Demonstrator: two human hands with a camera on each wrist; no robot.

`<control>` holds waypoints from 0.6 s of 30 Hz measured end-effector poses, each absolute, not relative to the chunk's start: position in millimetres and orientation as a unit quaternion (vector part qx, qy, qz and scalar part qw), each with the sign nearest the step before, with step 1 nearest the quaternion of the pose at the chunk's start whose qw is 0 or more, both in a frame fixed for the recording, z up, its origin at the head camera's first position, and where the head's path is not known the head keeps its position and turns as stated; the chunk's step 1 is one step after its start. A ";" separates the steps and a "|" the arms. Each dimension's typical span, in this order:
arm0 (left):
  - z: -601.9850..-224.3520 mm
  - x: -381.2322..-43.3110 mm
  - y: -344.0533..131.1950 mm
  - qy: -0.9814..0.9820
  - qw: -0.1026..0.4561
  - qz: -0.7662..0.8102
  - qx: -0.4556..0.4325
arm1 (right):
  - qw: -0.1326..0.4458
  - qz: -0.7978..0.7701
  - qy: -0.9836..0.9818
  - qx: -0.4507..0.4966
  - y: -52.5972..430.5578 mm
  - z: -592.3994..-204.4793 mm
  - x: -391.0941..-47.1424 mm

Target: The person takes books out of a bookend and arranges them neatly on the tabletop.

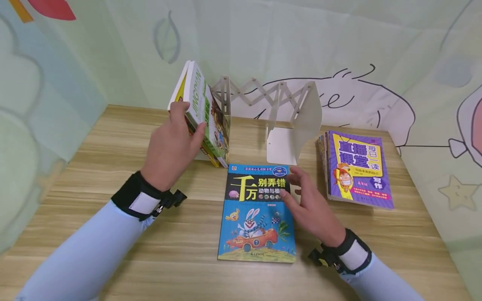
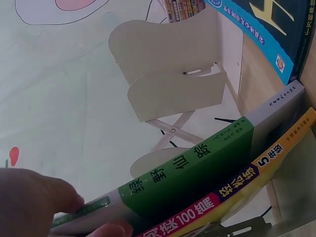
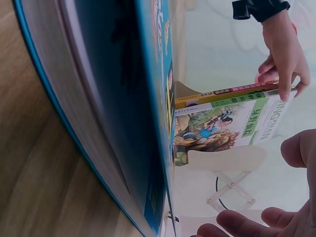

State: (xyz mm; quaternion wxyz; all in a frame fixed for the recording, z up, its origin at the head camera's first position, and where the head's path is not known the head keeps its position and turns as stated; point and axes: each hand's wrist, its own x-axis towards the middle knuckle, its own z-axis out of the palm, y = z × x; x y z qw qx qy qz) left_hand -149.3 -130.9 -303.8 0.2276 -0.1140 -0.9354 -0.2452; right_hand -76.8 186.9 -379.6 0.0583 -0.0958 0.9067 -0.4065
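My left hand [image 1: 169, 144] grips a white-and-green book [image 1: 205, 110] by its upper part, thumb on the cover side. It stands tilted, with a yellow-and-pink book [image 2: 222, 197] right behind it. Both lean into the left section of a cream folding book rack [image 1: 306, 119]. My right hand [image 1: 312, 205] is at the right edge of a blue book [image 1: 256, 232] with a rabbit in a car on its cover. That book lies flat before the rack. In the right wrist view the right thumb [image 3: 296, 150] and fingers are spread apart, with nothing between them.
To the right lies a stack of books with a purple one [image 1: 357, 169] on top. The wooden table [image 1: 180, 267] meets a printed cloth wall [image 1: 233, 37] behind the rack and at both sides. Metal upright dividers of the rack stand in the middle.
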 end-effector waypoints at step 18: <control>-308.3 -154.7 -128.4 -0.897 0.295 -0.296 -0.140 | 0.058 -0.411 0.903 -0.113 193.0 -383.1 -74.5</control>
